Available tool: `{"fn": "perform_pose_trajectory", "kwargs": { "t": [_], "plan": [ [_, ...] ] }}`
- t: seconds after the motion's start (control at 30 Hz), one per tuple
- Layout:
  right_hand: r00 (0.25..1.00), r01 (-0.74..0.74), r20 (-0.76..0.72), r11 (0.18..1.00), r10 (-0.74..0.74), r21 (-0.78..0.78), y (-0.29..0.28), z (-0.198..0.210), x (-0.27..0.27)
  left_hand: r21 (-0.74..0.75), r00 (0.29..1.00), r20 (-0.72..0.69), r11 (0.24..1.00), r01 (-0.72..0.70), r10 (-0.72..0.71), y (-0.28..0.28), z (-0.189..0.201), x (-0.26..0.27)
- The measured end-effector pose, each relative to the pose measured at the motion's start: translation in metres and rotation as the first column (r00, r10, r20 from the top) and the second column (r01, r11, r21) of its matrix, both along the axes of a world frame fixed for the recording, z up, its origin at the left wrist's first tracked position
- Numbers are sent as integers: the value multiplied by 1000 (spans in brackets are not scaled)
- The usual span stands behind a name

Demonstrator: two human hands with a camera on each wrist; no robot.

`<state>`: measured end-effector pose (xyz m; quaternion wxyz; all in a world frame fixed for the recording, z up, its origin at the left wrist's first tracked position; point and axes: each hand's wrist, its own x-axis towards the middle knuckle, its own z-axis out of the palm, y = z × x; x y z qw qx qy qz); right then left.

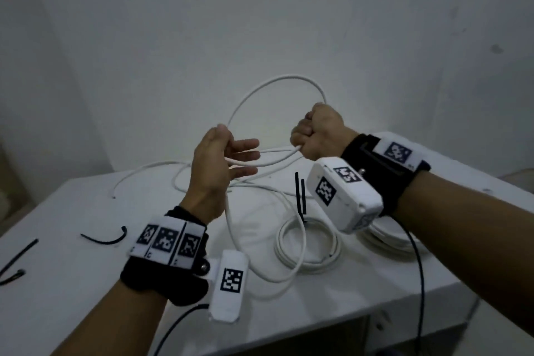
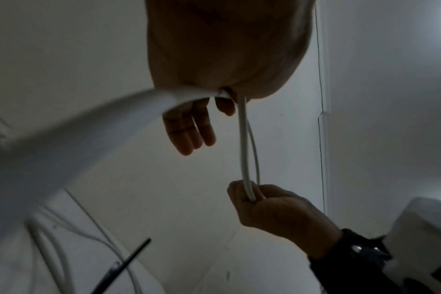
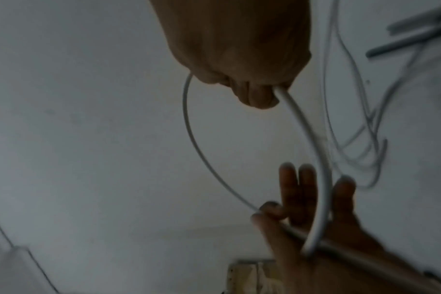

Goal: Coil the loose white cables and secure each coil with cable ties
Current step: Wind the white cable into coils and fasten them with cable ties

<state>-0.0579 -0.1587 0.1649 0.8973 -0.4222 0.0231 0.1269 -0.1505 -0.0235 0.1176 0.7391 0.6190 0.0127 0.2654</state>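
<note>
I hold a loose white cable (image 1: 277,79) in the air above the white table (image 1: 72,211); it arches in one loop between my hands. My right hand (image 1: 315,133) is a fist gripping the cable, also clear in the right wrist view (image 3: 239,49). My left hand (image 1: 228,150) pinches the cable between thumb and forefinger with the other fingers (image 3: 300,189) stretched out, and a strand crosses its palm. From the left hand the cable hangs down to the table and trails off in loose curves (image 1: 138,170). One finished coil (image 1: 306,246) lies on the table, a black cable tie (image 1: 299,196) standing up from it.
A second white coil (image 1: 387,243) lies partly hidden under my right wrist. Loose black cable ties (image 1: 107,238) lie at the table's left, more at the left edge (image 1: 17,257). A white wall stands close behind the table. The table's front edge runs just below my forearms.
</note>
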Motion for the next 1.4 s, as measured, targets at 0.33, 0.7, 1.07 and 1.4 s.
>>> {"fn": "perform_pose_trajectory", "kwargs": {
  "t": [0.33, 0.7, 1.07, 1.4],
  "plan": [
    [771, 346, 602, 658, 207, -669, -14, -31, -44, -20, 978, -179, 994, 107, -109, 24, 19, -10],
    [399, 468, 603, 412, 691, -782, 8, -45, -83, 127, 969, -209, 979, 162, -133, 24, 18, -23],
    [409, 279, 514, 434, 754, -857, 42, -80, -102, 91, 997, -79, 995, 32, -24, 26, -1, -24],
    [771, 54, 545, 820, 328, -570, 46, -88, -88, 245, 997, -18, 967, -74, 81, 6, -37, -22]
  ]
}}
